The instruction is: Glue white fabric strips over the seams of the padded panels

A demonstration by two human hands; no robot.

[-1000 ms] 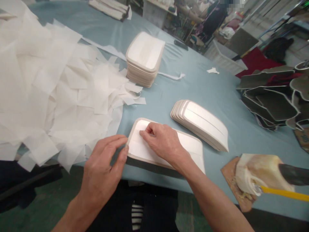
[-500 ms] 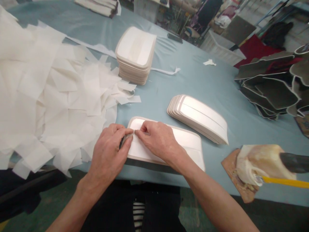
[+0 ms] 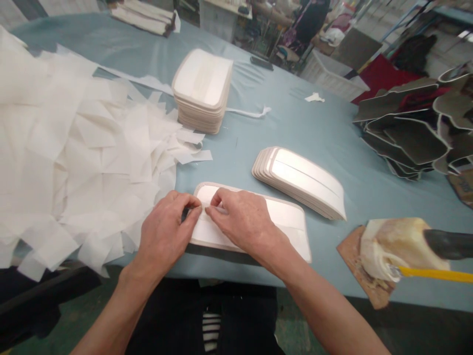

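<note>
A white panel with a beige rim [image 3: 291,217] lies flat near the table's front edge, beneath my hands. My left hand [image 3: 168,227] is at its left end, thumb and forefinger pinched together; what they hold is too small to make out. Close beside it, my right hand [image 3: 242,217] rests over the panel, its thumb and fingertips closed on something thin and pale that I cannot make out. Behind the panel sits a stack of similar long panels [image 3: 306,175]. Farther back stands a taller stack of panels [image 3: 202,84].
Loose white strips [image 3: 92,158] cover the table's left side. At the right, a glue container [image 3: 399,246] with a dark handle and yellow stick stands on a brown board. Dark curved pieces [image 3: 414,133] are piled at the back right, near a phone-like object [image 3: 261,63].
My fingertips have shifted slightly; the left thumb and forefinger are now pressed together. The whole view has moved a little, with the panel otherwise in place.
</note>
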